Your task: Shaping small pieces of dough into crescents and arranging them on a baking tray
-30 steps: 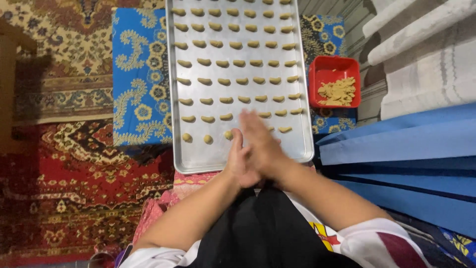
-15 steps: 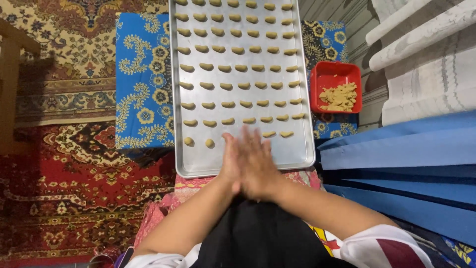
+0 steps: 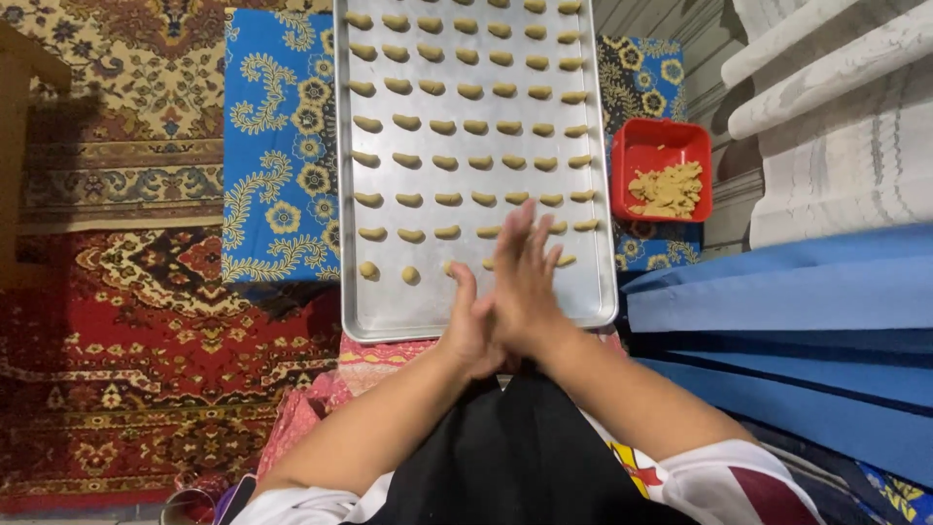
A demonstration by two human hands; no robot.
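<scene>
My left hand [image 3: 468,326] and my right hand [image 3: 530,277] are pressed palm to palm, fingers straight, over the near edge of a long metal baking tray [image 3: 389,311]. Whatever lies between the palms is hidden. Several rows of small curved tan dough pieces [image 3: 457,126] fill the tray. In the nearest row, two round dough balls [image 3: 389,273] lie just left of my hands. A red square tub [image 3: 632,136] holding a lump of tan dough [image 3: 666,190] stands to the right of the tray.
The tray rests on a blue patterned cloth [image 3: 282,146] over a red and beige carpet [image 3: 126,340]. Blue boards [image 3: 777,292] lie stacked at the right, with white marbled rolls [image 3: 836,97] above them. A wooden piece [image 3: 19,146] stands at the far left.
My palms have slid against each other: the right hand's fingers now reach farther over the tray and the left hand sits lower. The view has shifted slightly.
</scene>
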